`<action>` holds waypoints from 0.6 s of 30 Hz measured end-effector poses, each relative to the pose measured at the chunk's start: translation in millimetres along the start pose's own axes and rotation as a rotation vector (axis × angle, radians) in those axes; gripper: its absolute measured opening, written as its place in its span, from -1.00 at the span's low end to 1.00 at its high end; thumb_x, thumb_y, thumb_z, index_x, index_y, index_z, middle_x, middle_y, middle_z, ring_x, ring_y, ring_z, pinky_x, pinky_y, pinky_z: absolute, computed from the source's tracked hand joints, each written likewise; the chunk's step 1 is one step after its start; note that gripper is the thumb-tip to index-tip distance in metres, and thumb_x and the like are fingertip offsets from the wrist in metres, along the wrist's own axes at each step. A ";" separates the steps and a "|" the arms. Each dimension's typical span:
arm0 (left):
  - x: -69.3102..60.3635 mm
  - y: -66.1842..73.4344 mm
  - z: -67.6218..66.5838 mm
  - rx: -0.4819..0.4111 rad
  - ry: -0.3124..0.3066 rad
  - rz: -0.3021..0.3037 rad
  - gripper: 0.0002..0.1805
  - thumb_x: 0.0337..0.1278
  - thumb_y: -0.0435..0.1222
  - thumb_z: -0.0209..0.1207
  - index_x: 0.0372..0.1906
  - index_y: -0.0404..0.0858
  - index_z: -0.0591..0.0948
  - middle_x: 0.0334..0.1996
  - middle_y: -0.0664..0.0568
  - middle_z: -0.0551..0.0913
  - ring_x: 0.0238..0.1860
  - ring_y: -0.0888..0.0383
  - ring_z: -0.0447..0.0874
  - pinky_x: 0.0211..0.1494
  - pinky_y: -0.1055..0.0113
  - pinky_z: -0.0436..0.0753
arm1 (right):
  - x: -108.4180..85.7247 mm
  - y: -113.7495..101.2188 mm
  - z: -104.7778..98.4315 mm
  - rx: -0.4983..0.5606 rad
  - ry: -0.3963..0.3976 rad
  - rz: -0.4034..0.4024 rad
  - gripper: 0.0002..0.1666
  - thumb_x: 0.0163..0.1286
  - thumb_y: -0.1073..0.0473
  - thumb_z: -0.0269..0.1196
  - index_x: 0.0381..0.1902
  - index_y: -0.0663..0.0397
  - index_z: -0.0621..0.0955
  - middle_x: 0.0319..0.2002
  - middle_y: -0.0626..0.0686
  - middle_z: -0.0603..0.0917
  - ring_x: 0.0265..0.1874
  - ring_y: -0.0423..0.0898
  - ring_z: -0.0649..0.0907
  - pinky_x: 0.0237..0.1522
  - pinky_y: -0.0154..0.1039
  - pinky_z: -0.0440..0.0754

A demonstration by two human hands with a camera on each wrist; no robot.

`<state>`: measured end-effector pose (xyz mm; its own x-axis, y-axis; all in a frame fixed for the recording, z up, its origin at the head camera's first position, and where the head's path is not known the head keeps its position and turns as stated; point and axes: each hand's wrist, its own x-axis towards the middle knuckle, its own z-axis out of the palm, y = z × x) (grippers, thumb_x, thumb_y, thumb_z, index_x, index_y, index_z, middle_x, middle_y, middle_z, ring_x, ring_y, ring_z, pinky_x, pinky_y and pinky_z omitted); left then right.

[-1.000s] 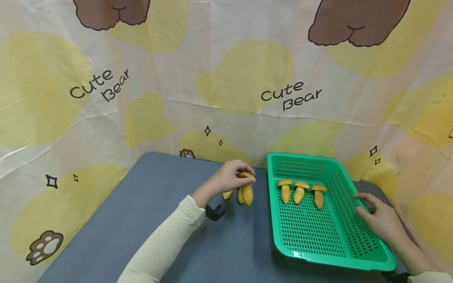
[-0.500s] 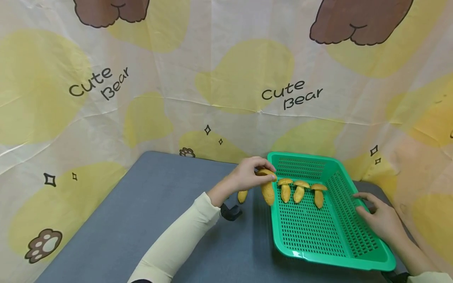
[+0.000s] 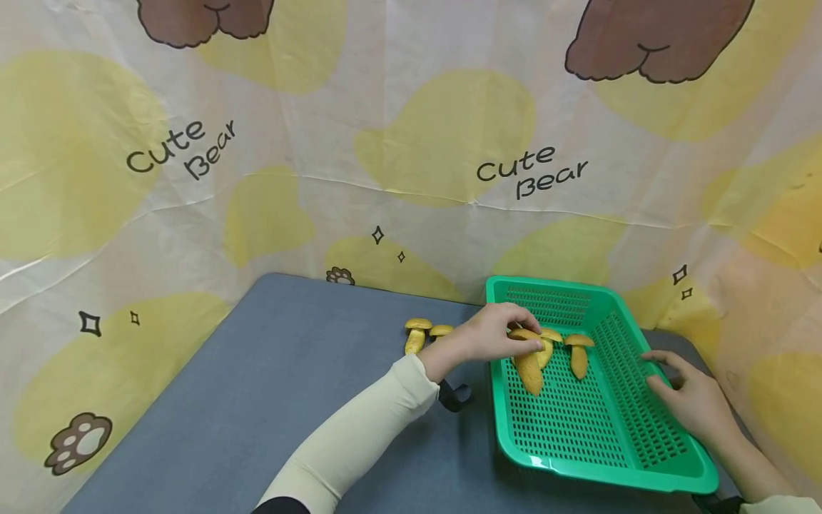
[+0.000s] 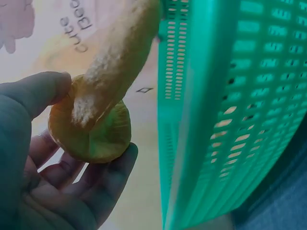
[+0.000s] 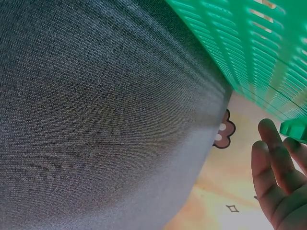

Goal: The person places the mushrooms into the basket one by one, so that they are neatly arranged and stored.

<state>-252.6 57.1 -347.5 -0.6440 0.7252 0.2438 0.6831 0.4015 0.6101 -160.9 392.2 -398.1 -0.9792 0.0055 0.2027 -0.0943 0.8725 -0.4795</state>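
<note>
My left hand (image 3: 501, 332) pinches a yellow-brown mushroom (image 3: 529, 373) by its cap, over the left part of the green basket (image 3: 604, 480). In the left wrist view the thumb and fingers hold the cap (image 4: 91, 143), and the thick stem points away. Inside the basket lie a mushroom (image 3: 579, 355) and another mushroom (image 3: 551, 337), partly covered by the held one; a third is mostly hidden. My right hand (image 3: 693, 400) rests at the basket's right rim with loose, fairly straight fingers (image 5: 280, 163), some of them outside the wall.
On the grey table (image 3: 308, 357), left of the basket, lie a mushroom (image 3: 416, 337) and another mushroom (image 3: 440, 331), partly hidden behind the left forearm. A printed cloth (image 3: 417, 143) hangs behind the table.
My left hand has carried the mushroom from the table rightward, across the basket's left rim. Two table mushrooms have come into fuller view. The right hand and basket have stayed still.
</note>
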 end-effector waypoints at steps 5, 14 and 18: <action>8.1 1.6 13.2 0.050 -0.088 0.019 -0.76 0.25 -0.08 0.20 -0.07 -0.07 0.67 -0.15 0.24 0.63 -0.23 0.38 0.45 -0.23 0.68 0.44 | 0.7 -0.6 -0.5 -0.013 -0.010 0.018 -0.54 0.49 0.02 0.07 0.26 0.03 0.43 -0.44 0.12 0.60 -0.81 -0.21 0.30 -0.78 -0.27 0.28; 19.0 -0.6 32.0 0.085 -0.195 0.062 -0.79 0.24 -0.10 0.22 -0.09 -0.05 0.66 -0.16 0.25 0.62 -0.24 0.43 0.47 -0.21 0.71 0.43 | 1.2 -1.2 -0.5 -0.017 -0.016 0.027 -0.54 0.49 0.02 0.07 0.26 0.04 0.43 -0.43 0.08 0.59 -0.79 -0.21 0.32 -0.78 -0.26 0.29; 23.2 -4.8 41.2 0.112 -0.225 0.094 -0.80 0.22 -0.12 0.24 -0.11 -0.06 0.67 -0.18 0.27 0.65 -0.25 0.49 0.50 -0.18 0.74 0.43 | 0.8 -0.9 0.4 -0.016 -0.006 0.023 -0.55 0.48 0.03 0.08 0.25 0.03 0.44 -0.33 0.14 0.59 -0.81 -0.21 0.29 -0.79 -0.27 0.28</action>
<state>-256.7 95.0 -375.8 -0.4916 0.8633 0.1146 0.7783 0.3765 0.5024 -161.6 391.2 -397.9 -0.9821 0.0230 0.1868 -0.0688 0.8797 -0.4705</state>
